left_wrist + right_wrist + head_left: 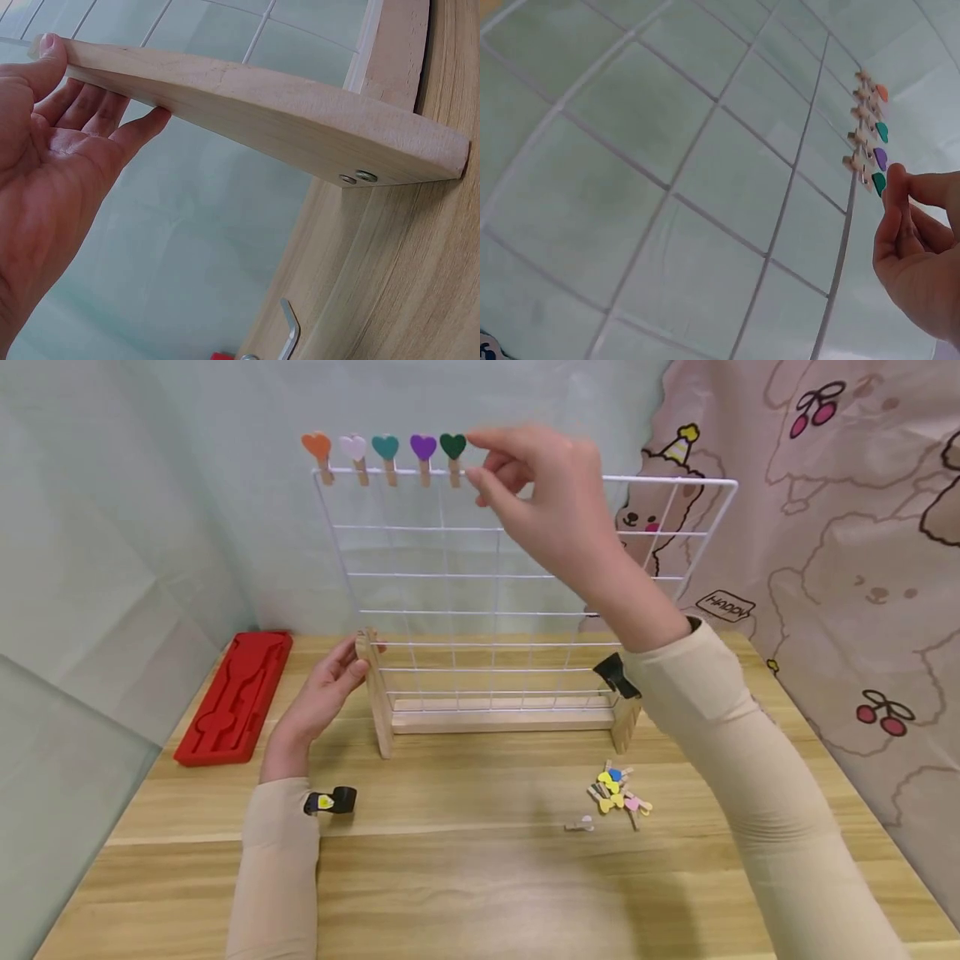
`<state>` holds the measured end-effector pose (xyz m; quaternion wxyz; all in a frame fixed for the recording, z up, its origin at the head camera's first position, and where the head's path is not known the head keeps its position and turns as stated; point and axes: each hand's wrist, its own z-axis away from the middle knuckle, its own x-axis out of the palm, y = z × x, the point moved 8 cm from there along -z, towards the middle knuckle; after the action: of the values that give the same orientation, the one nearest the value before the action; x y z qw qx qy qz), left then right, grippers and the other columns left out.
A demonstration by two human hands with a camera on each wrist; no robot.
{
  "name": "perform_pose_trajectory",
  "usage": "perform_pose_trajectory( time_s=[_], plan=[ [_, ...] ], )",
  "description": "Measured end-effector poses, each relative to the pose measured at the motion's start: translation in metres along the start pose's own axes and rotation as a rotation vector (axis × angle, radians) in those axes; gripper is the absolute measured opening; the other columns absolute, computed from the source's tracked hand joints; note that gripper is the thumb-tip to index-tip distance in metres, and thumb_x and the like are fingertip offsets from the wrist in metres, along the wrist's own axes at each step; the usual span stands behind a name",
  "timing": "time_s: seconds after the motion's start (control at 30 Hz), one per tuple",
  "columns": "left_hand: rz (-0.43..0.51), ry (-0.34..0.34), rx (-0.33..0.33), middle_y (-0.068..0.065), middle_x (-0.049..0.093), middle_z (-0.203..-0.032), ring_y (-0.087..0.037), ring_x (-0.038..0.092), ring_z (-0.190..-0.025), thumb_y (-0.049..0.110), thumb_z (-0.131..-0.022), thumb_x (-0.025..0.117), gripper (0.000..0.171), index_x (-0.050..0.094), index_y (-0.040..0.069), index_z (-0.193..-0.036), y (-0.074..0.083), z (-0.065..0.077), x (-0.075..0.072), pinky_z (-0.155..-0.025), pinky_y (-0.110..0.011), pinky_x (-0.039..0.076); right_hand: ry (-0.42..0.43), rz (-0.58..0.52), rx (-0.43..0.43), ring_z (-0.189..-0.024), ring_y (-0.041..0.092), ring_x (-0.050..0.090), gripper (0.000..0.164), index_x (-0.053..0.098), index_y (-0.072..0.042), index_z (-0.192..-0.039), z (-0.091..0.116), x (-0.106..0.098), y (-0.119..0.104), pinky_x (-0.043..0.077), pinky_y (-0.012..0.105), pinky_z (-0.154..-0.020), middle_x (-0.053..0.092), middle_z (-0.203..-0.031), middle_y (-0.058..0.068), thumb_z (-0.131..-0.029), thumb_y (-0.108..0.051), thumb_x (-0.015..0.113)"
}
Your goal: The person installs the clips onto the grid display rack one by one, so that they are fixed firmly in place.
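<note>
A white wire grid (pixel 420 529) stands upright in a wooden base. Along its top wire sit several heart-topped wooden clothespins, running from an orange one (pixel 317 447) at the left to a dark green one (pixel 453 447). Right beside the green clothespin is my right hand (pixel 558 493), thumb and index finger spread apart with nothing between them. The right wrist view has these fingertips close to the green heart (pixel 879 184). My left hand (pixel 318 697) grips the upper end of the stand's left wooden post (pixel 247 105), thumb on one face, fingers against another.
A small pile of clothespins (pixel 611 789) with yellow, blue and pink hearts lies on the table at front right, and a single white-heart clothespin (pixel 581 824) lies nearer. At the left is a red molded tray (pixel 236 702). An L-shaped hex key (pixel 291 330) shows in the left wrist view.
</note>
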<state>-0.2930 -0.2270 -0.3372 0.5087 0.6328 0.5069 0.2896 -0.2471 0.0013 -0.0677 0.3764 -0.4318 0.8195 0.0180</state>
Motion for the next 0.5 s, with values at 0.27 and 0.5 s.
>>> perform_pose_trajectory(
  time_s=[0.27, 0.5],
  plan=[
    [0.002, 0.004, 0.006, -0.023, 0.035, -0.130, -0.023, 0.035, -0.120, 0.014, -0.092, 0.039, 0.045, 0.029, 0.013, -0.135, 0.004, 0.001, 0.001, -0.091, -0.014, 0.036, -0.015, -0.072, -0.129, -0.068, 0.007, 0.055, 0.022, 0.065, -0.007, -0.101, 0.069, 0.015, 0.019, 0.046, 0.019, -0.062, 0.064, -0.079, 0.003, -0.081, -0.014, 0.061],
    [0.024, -0.002, 0.004, -0.023, 0.034, -0.131, -0.015, 0.038, -0.118, 0.013, -0.092, 0.039, 0.046, 0.027, 0.012, -0.136, 0.003, 0.001, 0.004, -0.091, -0.014, 0.036, -0.227, -0.095, -0.082, -0.069, 0.005, 0.055, 0.020, 0.065, -0.011, -0.099, 0.157, 0.050, 0.068, 0.046, 0.022, -0.059, 0.063, -0.079, -0.004, -0.079, -0.013, 0.063]
  ],
)
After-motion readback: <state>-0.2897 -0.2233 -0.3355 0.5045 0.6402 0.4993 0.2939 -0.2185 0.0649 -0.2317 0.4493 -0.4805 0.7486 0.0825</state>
